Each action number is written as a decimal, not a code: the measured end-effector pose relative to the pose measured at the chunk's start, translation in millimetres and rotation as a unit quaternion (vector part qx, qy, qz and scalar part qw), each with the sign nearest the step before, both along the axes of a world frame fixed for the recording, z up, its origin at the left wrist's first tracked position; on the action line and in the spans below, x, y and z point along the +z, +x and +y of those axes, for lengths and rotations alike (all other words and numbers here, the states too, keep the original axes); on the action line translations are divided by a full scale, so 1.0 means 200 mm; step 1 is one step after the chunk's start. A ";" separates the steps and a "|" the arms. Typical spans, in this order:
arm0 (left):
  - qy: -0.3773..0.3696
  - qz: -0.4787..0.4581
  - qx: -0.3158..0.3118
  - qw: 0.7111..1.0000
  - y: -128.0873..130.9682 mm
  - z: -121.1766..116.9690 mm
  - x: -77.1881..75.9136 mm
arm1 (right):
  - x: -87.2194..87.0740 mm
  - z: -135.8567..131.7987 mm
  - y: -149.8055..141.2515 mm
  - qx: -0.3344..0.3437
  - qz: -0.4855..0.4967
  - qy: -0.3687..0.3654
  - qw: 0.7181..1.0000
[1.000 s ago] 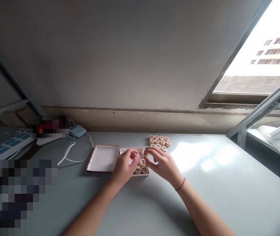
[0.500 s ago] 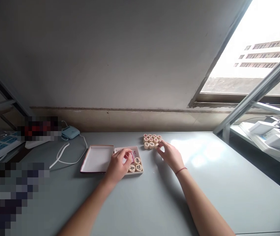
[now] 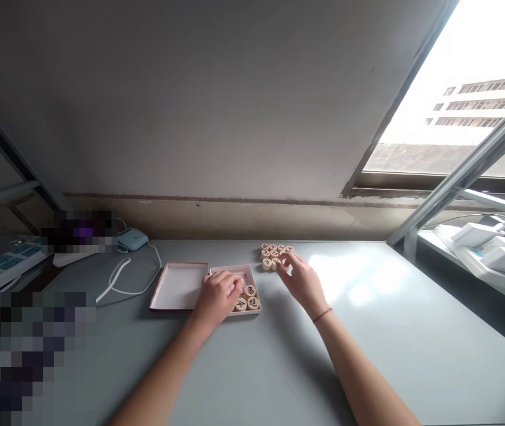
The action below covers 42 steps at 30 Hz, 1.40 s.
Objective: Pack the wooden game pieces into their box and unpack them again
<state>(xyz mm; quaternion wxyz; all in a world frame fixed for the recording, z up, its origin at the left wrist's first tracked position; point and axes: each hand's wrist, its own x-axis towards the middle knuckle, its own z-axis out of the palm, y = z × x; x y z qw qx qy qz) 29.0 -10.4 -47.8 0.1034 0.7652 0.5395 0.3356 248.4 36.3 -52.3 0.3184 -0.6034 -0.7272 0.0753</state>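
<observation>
Round wooden Chinese chess pieces point(image 3: 266, 264) stand close together in rows on the grey desk, red characters behind and black ones in front. My right hand point(image 3: 302, 281) is at their near right edge, with thumb and forefinger curved and a gap between them; it covers part of the group. Over the shallow white box point(image 3: 256, 311) is my left hand point(image 3: 217, 296), fingers bent and tips close together. Whatever those fingertips touch is hidden. Beside them in the box lie several black-character pieces point(image 3: 252, 303). The box's lid point(image 3: 180, 286) lies inside up to the left.
A white cable point(image 3: 115, 277) runs left of the lid to a light blue device point(image 3: 132, 238). Power strips point(image 3: 6, 260) stand at the far left. White adapters point(image 3: 485, 236) sit on a shelf at the right. A wall point(image 3: 235, 219) borders the desk's back.
My right hand has drawn slightly back from the front row, its thumb and forefinger now more apart. My left hand has lowered a little over the box. The camera view has shifted slightly.
</observation>
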 end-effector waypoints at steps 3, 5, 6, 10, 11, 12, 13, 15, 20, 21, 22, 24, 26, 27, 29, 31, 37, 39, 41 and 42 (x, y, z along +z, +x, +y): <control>-0.013 0.049 0.003 0.999 0.04 0.00 0.00 | 0.04 -0.06 -0.11 0.112 0.051 -0.063 0.990; -0.029 0.091 -0.002 0.995 0.08 -0.01 0.00 | 0.05 -0.10 -0.17 0.137 0.067 -0.105 0.983; -0.037 0.108 -0.005 0.993 0.09 -0.02 0.00 | 0.06 -0.12 -0.19 0.139 0.069 -0.121 0.980; -0.055 0.109 -0.013 0.992 0.12 -0.03 0.00 | 0.05 -0.15 -0.20 0.146 0.071 -0.150 0.975; -0.055 0.103 -0.014 0.993 0.12 -0.03 0.00 | 0.06 -0.15 -0.20 0.150 0.074 -0.151 0.974; -0.054 0.100 -0.017 0.993 0.12 -0.03 0.00 | 0.06 -0.15 -0.19 0.153 0.078 -0.152 0.974; -0.053 0.096 -0.022 0.994 0.12 -0.03 -0.01 | 0.06 -0.14 -0.19 0.155 0.080 -0.153 0.973; -0.056 0.077 -0.034 0.995 0.12 -0.02 -0.01 | 0.06 -0.14 -0.19 0.160 0.086 -0.153 0.971; -0.080 -0.025 -0.069 0.994 0.10 0.00 -0.03 | 0.06 -0.13 -0.18 0.146 0.116 -0.108 0.976; -0.075 -0.046 -0.068 0.994 0.10 0.00 -0.02 | 0.06 -0.13 -0.18 0.135 0.127 -0.085 0.979; -0.065 -0.067 -0.063 0.994 0.09 0.00 -0.02 | 0.06 -0.13 -0.18 0.130 0.136 -0.062 0.980; -0.031 -0.107 -0.040 0.993 0.07 0.00 -0.01 | 0.07 -0.14 -0.18 0.160 0.140 -0.029 0.977; -0.008 -0.149 -0.010 0.989 0.06 0.00 0.01 | 0.07 -0.15 -0.18 0.219 0.127 -0.009 0.967; -0.011 -0.173 0.002 0.985 0.05 0.00 0.01 | 0.07 -0.15 -0.19 0.240 0.120 0.000 0.963; -0.047 -0.232 0.013 0.972 0.05 0.00 0.02 | 0.06 -0.16 -0.20 0.250 0.113 0.025 0.961; -0.101 -0.292 0.006 0.951 0.05 0.00 0.02 | 0.04 -0.17 -0.22 0.238 0.109 0.050 0.964; -0.194 -0.390 -0.014 0.900 0.06 0.00 -0.01 | 0.03 -0.17 -0.22 0.240 0.078 0.090 0.964; -0.200 -0.392 -0.014 0.898 0.06 0.00 -0.01 | 0.04 -0.17 -0.22 0.241 0.073 0.104 0.962; -0.194 -0.383 -0.010 0.903 0.06 0.00 -0.01 | 0.04 -0.16 -0.21 0.241 0.074 0.115 0.961; -0.188 -0.376 -0.006 0.908 0.05 0.00 -0.01 | 0.05 -0.16 -0.20 0.238 0.078 0.118 0.961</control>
